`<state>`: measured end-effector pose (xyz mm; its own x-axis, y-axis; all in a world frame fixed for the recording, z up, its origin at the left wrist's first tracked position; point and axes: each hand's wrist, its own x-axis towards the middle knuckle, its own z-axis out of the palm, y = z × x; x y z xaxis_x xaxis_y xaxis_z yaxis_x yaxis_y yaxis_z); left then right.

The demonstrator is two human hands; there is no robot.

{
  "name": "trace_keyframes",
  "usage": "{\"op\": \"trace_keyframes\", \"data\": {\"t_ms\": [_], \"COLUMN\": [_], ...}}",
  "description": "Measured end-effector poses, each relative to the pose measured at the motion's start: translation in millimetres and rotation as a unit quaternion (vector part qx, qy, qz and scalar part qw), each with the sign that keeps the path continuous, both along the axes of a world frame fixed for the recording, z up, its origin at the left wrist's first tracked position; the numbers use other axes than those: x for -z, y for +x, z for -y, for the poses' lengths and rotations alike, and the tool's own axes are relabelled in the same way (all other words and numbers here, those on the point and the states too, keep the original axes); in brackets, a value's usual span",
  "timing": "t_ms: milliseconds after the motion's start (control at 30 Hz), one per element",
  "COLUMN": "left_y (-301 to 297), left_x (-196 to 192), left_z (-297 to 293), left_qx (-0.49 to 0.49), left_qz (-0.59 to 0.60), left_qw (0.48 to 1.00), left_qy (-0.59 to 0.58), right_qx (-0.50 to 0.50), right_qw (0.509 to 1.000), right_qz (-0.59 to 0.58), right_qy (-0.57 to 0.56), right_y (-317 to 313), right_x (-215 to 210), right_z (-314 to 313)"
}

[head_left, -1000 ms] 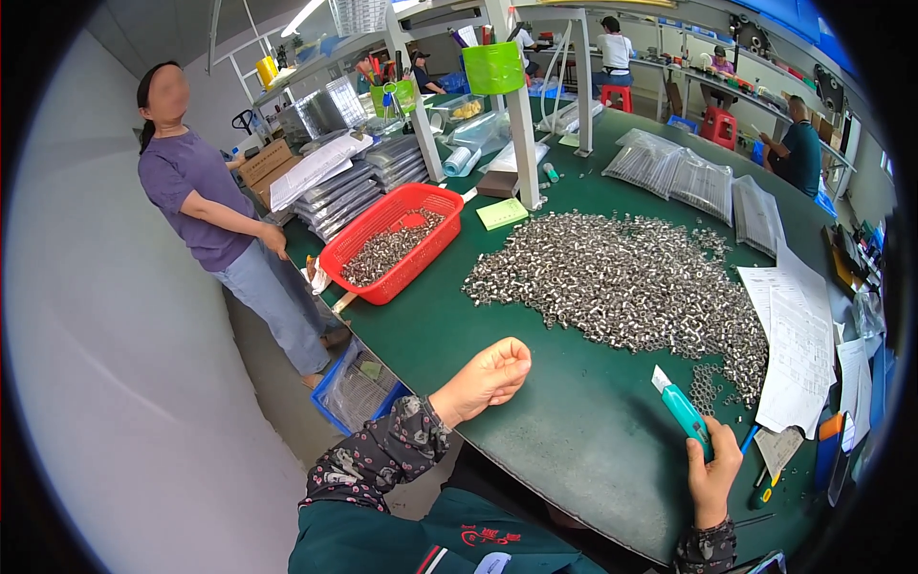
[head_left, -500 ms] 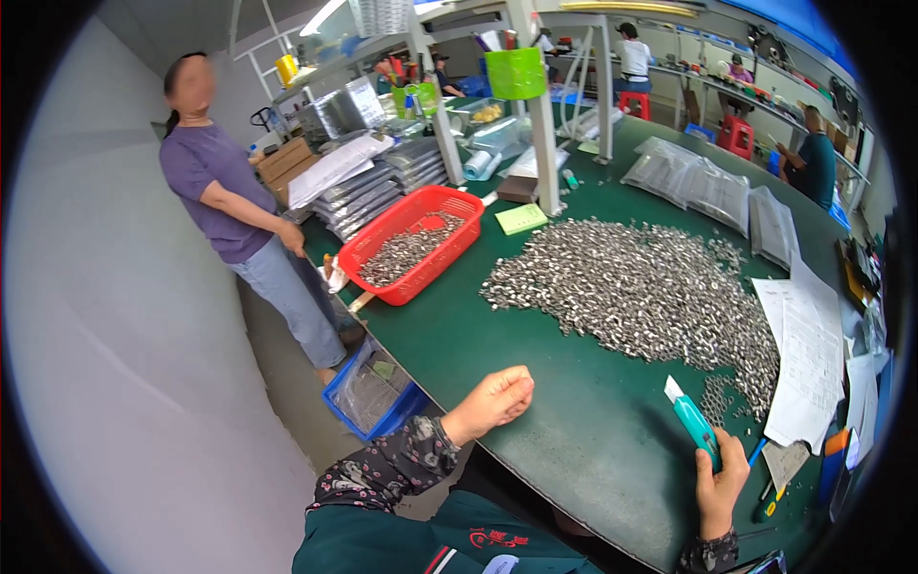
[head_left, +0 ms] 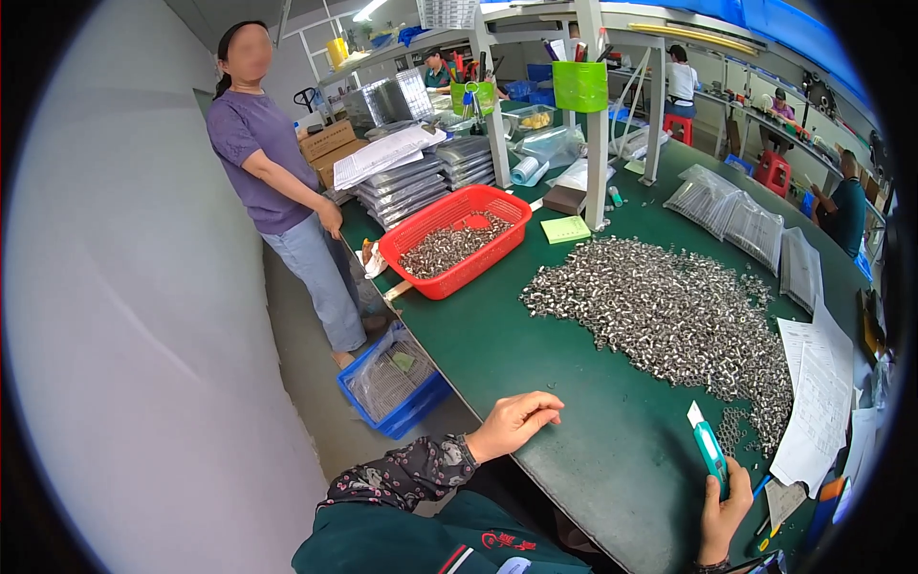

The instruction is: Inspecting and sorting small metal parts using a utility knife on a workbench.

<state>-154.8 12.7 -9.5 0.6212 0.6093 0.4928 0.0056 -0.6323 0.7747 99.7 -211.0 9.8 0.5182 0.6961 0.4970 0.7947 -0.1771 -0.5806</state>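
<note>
My left hand (head_left: 512,423) rests with loosely curled fingers on the front edge of the green table (head_left: 535,354), holding nothing. My right hand (head_left: 722,509) grips a teal utility knife (head_left: 706,445), its blade end pointing up and away from me. Just beyond the knife lies a wide heap of small silver metal parts (head_left: 669,320), spread over the middle of the table. A red plastic basket (head_left: 454,239) with more of the same parts stands at the far left of the table.
A person in a purple shirt (head_left: 273,182) stands by the table's left end. A blue crate (head_left: 392,383) sits on the floor below. White paper sheets (head_left: 818,397) lie at right, bagged stacks (head_left: 732,206) further back, a green cup (head_left: 579,86) on a frame post.
The view has shifted, so everything sits lower and more to the right. My left hand has flattened onto the table edge. My right hand still holds the knife upright.
</note>
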Motion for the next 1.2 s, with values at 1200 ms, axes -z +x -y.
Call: {"op": "trace_keyframes", "data": {"t_ms": [1200], "left_y": [-2], "left_x": [-8], "left_z": [2], "left_qx": [-0.068], "left_qz": [-0.009], "left_qw": [0.998], "left_qy": [0.007], "right_qx": [-0.001], "right_qw": [0.995], "right_qz": [-0.088], "right_qy": [0.051], "right_y": [1], "right_x": [-12], "right_z": [-12]}}
